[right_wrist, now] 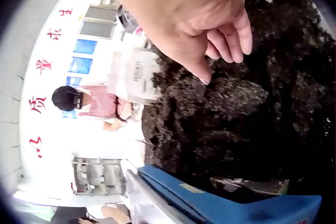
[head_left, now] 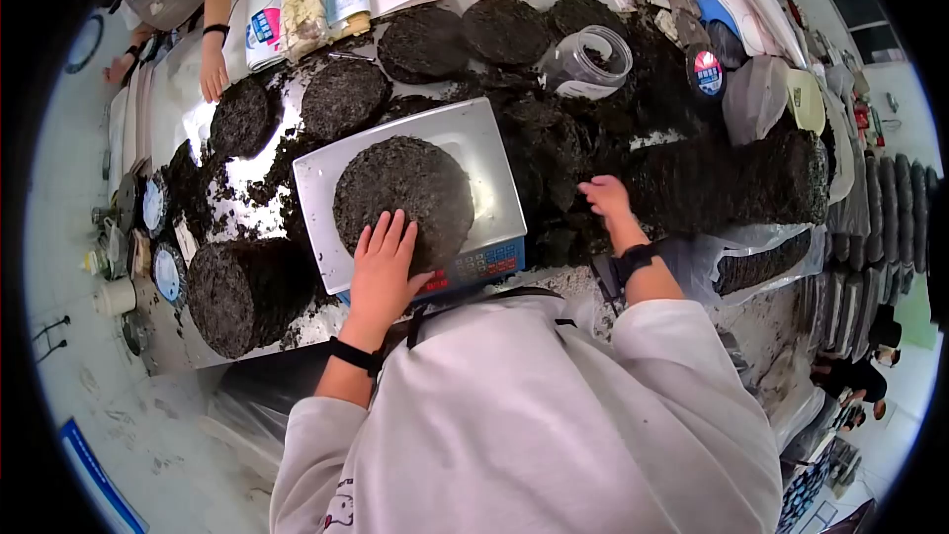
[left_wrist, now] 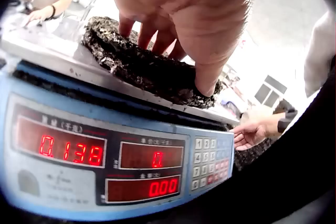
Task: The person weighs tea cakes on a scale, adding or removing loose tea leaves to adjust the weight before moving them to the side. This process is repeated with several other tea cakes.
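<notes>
From the head view, a dark round cake (head_left: 403,176) sits on the metal pan (head_left: 482,143) of a blue scale (head_left: 506,257), the left hand (head_left: 384,267) resting straight fingers on top; from the left wrist, its crumbly rim (left_wrist: 100,45) suggests something light, stiff and brittle, best lifted from under opposite edges. From the right wrist, the right hand (right_wrist: 202,24) hovers relaxed, holding nothing visible, above loose dark flakes (right_wrist: 176,111)

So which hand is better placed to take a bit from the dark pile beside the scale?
Probably the right hand: it is over the pile, and its fingers show nothing held. The left hand rests on the round cake on the scale, farther away.
</notes>
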{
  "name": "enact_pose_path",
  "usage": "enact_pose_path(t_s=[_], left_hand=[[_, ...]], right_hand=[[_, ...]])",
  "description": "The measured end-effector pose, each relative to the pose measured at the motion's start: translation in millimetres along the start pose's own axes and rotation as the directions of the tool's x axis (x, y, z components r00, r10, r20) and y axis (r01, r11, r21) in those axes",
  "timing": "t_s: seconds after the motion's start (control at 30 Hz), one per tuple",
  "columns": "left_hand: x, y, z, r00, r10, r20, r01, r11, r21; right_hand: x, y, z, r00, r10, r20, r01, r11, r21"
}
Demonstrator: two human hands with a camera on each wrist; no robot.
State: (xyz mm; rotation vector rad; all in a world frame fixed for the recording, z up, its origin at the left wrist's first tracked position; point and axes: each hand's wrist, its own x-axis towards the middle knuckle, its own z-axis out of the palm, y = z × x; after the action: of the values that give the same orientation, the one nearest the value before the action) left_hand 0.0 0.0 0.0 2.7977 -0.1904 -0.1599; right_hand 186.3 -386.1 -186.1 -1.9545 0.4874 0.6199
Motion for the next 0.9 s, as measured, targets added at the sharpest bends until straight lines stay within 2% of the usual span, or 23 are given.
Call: enact_pose_path(t_s=[0.07, 0.1, 0.13, 0.2, 0.23, 0.27, 0.3, 0.37, 0.4, 0.47, 0.5, 0.57, 0.63, 0.7, 0.73, 0.77, 0.8, 0.83, 0.9], left_hand=[[-9.1, -4.4, -9.2, 0.999, -0.045, 0.016, 0.044, 0.996, 0.082], [-13.5, -6.4, -11.0, 0.999, -0.048, 0.021, 0.046, 0.995, 0.094], [7.3, 22.9, 12.4, 0.997, -0.072, 0.013, 0.071, 0.994, 0.080], [9.2, 21.7, 13.9, 0.996, -0.089, -0.012, 0.089, 0.989, 0.122], [10.7, 21.5, 14.2, 0.996, -0.086, -0.031, 0.089, 0.989, 0.121], [11.0, 22.9, 15.2, 0.995, -0.085, -0.050, 0.091, 0.989, 0.113], [10.2, 20.0, 14.6, 0.995, -0.084, -0.050, 0.090, 0.989, 0.117], [9.2, 12.7, 13.1, 0.994, -0.067, -0.089, 0.070, 0.997, 0.036], [9.1, 15.2, 6.4, 0.988, -0.081, -0.131, 0.073, 0.995, -0.067], [8.8, 14.8, -3.1, 0.965, -0.087, -0.246, 0.041, 0.982, -0.184], [4.7, 12.1, -6.5, 0.946, -0.092, -0.311, 0.014, 0.970, -0.244], [-4.4, 14.1, -15.8, 0.902, -0.201, -0.381, 0.009, 0.893, -0.450], [-5.4, 15.3, -13.5, 0.907, -0.143, -0.397, -0.029, 0.918, -0.396], [-2.6, 19.4, -6.3, 0.924, -0.043, -0.379, -0.056, 0.967, -0.248], [-1.2, 22.5, 1.1, 0.951, -0.002, -0.308, -0.052, 0.985, -0.165], [-0.5, 24.0, 9.6, 0.972, 0.034, -0.233, -0.054, 0.995, -0.083], [2.0, 22.4, 18.1, 0.993, 0.064, -0.095, -0.063, 0.998, 0.021], [3.3, 21.9, 15.9, 0.992, 0.055, -0.111, -0.054, 0.998, 0.014], [-2.9, 23.0, 5.0, 0.974, 0.065, -0.216, -0.076, 0.996, -0.042]], right_hand=[[12.9, 23.4, 42.7, 0.988, -0.085, -0.131, 0.044, 0.956, -0.289], [6.7, 19.2, 62.8, 0.969, -0.161, -0.187, 0.097, 0.945, -0.314], [12.7, 27.3, 32.8, 0.961, -0.129, -0.243, 0.059, 0.960, -0.275], [-3.8, 6.9, 34.5, 0.951, -0.109, -0.290, 0.055, 0.981, -0.187], [-18.7, -10.1, 25.1, 0.991, -0.005, -0.135, 0.022, 0.992, 0.125], [-37.2, -26.6, 13.4, 0.998, 0.047, 0.046, -0.062, 0.910, 0.409], [-59.2, -41.5, 6.2, 1.000, 0.028, -0.005, -0.024, 0.925, 0.378], [-59.8, -27.4, -16.0, 0.997, 0.066, 0.047, -0.077, 0.954, 0.289], [-67.8, -24.3, -23.7, 0.998, 0.062, 0.035, -0.069, 0.953, 0.295], [-85.3, -28.3, -36.6, 0.983, 0.070, 0.167, -0.120, 0.943, 0.310], [-106.2, -51.6, -32.5, 0.983, 0.065, 0.173, -0.116, 0.945, 0.305], [-159.1, -119.4, 15.5, 0.946, -0.247, 0.211, 0.155, 0.915, 0.372], [-155.5, -137.1, 61.0, 0.861, -0.408, 0.305, 0.325, 0.901, 0.287], [-152.3, -148.5, 102.5, 0.833, -0.459, 0.308, 0.492, 0.870, -0.033], [-162.5, -156.6, 107.8, 0.794, -0.549, 0.261, 0.585, 0.806, -0.087], [-163.1, -148.6, 108.2, 0.793, -0.550, 0.263, 0.588, 0.804, -0.089], [-156.3, -136.3, 102.7, 0.855, -0.467, 0.225, 0.469, 0.882, 0.049], [-151.3, -128.3, 92.8, 0.905, -0.372, 0.206, 0.337, 0.923, 0.187], [-153.3, -114.2, 61.0, 0.942, -0.298, 0.154, 0.279, 0.951, 0.134]])
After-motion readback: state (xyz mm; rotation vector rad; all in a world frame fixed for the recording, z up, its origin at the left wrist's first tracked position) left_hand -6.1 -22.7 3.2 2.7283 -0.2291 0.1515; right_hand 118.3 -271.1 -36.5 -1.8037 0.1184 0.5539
